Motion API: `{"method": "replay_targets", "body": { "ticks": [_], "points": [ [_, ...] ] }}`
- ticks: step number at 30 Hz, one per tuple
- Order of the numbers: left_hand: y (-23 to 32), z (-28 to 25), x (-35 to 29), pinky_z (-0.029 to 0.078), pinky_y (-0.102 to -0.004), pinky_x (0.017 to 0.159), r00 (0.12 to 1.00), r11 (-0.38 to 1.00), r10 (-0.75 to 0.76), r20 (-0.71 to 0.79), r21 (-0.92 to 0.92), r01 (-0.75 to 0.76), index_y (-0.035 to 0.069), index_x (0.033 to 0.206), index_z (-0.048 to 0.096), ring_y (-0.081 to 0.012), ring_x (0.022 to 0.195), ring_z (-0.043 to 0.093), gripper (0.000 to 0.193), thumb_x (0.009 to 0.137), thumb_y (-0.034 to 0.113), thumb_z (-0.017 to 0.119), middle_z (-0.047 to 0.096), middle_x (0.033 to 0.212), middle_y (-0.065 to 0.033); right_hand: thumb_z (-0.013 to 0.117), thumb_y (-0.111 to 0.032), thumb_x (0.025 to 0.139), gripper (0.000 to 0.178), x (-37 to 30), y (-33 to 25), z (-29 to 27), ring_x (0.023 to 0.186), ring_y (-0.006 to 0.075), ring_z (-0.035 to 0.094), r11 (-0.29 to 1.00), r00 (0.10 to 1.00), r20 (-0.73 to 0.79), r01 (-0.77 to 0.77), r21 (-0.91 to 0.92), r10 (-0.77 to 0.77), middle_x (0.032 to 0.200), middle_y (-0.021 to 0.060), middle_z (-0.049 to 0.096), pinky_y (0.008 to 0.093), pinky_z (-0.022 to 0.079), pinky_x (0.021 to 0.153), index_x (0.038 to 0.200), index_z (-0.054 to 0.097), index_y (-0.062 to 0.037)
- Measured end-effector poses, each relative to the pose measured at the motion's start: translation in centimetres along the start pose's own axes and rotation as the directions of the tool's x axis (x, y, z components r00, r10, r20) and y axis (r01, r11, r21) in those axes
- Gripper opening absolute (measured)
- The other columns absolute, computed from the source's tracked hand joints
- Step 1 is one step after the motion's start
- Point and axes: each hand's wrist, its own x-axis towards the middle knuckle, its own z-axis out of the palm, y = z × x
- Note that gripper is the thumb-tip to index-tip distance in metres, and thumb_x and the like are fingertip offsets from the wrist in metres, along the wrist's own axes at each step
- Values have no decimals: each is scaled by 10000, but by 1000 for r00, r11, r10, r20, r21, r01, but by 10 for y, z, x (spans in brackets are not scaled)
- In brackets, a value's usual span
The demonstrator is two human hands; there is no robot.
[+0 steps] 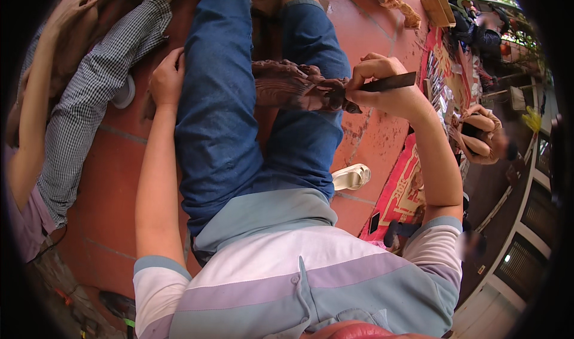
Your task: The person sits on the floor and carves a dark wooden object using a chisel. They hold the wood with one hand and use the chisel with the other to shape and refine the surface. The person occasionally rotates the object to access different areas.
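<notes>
A dark reddish-brown carved wooden piece with grooved, wavy relief lies across my right leg. Its left end disappears behind my left leg. My right hand is closed on a flat, dark blade-like tool, whose broad end points right. The tool's other end meets the right end of the carving, by a small rounded knob. My left hand rests against the outer side of my left leg, its fingertips mostly hidden. A blurred brown bit shows beside that wrist.
To the left sits a person in checkered trousers, hands together. A pale slipper lies on the red tiles. On the right are a patterned red mat, several slim tools, a phone and another bent-over person.
</notes>
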Motion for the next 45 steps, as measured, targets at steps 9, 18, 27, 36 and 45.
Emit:
{"method": "replay_targets", "body": {
  "ticks": [9,18,27,36,45],
  "points": [
    [10,-6,1,532,-390,728,998,997,-51,40,66,48,190,1089,679,-298,862,670,216,929,278,565,697,983,-76,700,-156,687,102,1,7,4,688,200,601,1000,999,39,-19,9,19,699,72,642,330,483,639,706,677,-59],
    [9,-4,1,529,-401,741,997,998,-56,43,27,55,206,1084,680,-301,872,665,218,930,295,555,695,1005,-54,716,-156,678,131,3,1,16,630,213,592,999,998,-56,-5,50,8,665,102,611,333,472,583,721,674,-39],
    [1,2,2,531,-402,742,998,998,-44,45,36,42,215,1081,679,-305,886,662,219,932,309,548,692,1022,-51,709,-123,687,79,6,-4,26,659,221,590,993,990,-123,73,91,-61,673,84,615,332,474,607,709,670,-57],
    [4,-1,1,534,-404,737,999,999,-32,37,9,32,199,1079,679,-301,885,667,220,932,298,549,695,1018,-47,693,-115,695,100,14,-14,1,569,149,594,999,996,71,-47,8,47,631,77,612,287,463,535,717,655,-25],
    [6,-4,0,534,-407,737,998,998,-49,37,34,48,208,1076,680,-308,882,664,218,929,305,553,693,1024,-48,701,-127,708,110,7,-16,-2,580,164,589,986,982,102,-164,27,160,638,73,608,301,452,540,725,650,-31]
  ]
}}
